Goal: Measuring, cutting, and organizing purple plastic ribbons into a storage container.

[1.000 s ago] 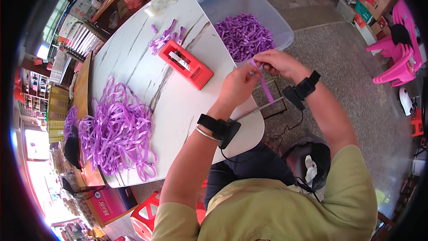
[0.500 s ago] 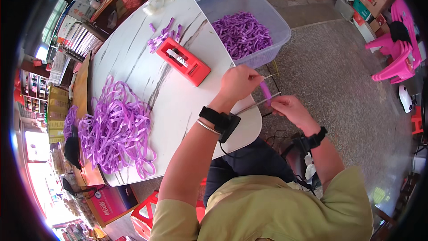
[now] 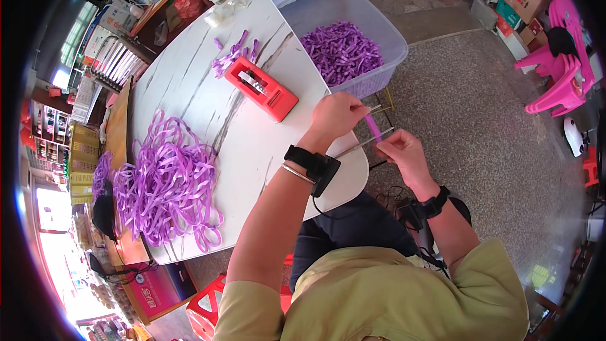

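A short length of purple ribbon [image 3: 373, 127] stretches between my hands, just beyond the table's right edge. My left hand [image 3: 338, 117] is closed, its thumb and finger pinching the ribbon's upper end beside a thin metal tip [image 3: 377, 108]. Below, my right hand [image 3: 405, 155] pinches the lower end, with its fingertips close to a slim metal rod [image 3: 363, 145] that reaches out over the table edge. The ribbon crosses this rod; whether it is wound round it I cannot tell.
A red tape dispenser [image 3: 278, 104] and short ribbon pieces [image 3: 237, 50] lie on the marbled table [image 3: 252, 164]. A heap of long purple ribbons [image 3: 167, 183] covers its left side. Beyond the edge, a clear plastic bin [image 3: 391, 50] holds many folded ribbon pieces. Pink chairs [image 3: 558, 82] stand right.
My right hand has moved slightly up and left, and its fingers have shifted along the ribbon. My left hand has hardly moved.
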The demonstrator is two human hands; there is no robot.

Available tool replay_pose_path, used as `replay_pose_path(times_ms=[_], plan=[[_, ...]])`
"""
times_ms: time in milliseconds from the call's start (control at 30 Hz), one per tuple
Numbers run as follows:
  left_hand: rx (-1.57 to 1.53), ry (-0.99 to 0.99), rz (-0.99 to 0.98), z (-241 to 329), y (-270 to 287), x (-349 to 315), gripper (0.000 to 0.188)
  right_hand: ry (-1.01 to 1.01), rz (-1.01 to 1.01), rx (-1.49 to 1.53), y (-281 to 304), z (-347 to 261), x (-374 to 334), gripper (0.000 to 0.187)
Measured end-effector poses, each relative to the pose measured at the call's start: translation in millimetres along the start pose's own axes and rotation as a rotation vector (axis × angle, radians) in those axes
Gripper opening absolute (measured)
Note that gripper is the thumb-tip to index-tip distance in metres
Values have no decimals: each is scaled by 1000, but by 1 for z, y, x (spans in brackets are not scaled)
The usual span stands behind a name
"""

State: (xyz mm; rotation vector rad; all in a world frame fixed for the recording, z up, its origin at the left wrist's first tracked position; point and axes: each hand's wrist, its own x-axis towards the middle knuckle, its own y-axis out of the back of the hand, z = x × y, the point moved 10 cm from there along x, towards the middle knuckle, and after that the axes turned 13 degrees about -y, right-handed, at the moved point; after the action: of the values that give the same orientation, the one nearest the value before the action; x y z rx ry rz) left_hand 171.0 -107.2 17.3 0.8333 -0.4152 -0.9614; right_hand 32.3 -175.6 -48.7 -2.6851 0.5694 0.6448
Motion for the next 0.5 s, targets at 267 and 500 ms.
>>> replay_pose_path(times_ms=[267, 500], plan=[[-117, -48, 116, 3, 8, -3, 25, -67, -19, 18, -3, 0, 0, 19], [-888, 141, 112, 20, -23, -53, 26, -99, -20, 28, -2, 5, 0, 17]])
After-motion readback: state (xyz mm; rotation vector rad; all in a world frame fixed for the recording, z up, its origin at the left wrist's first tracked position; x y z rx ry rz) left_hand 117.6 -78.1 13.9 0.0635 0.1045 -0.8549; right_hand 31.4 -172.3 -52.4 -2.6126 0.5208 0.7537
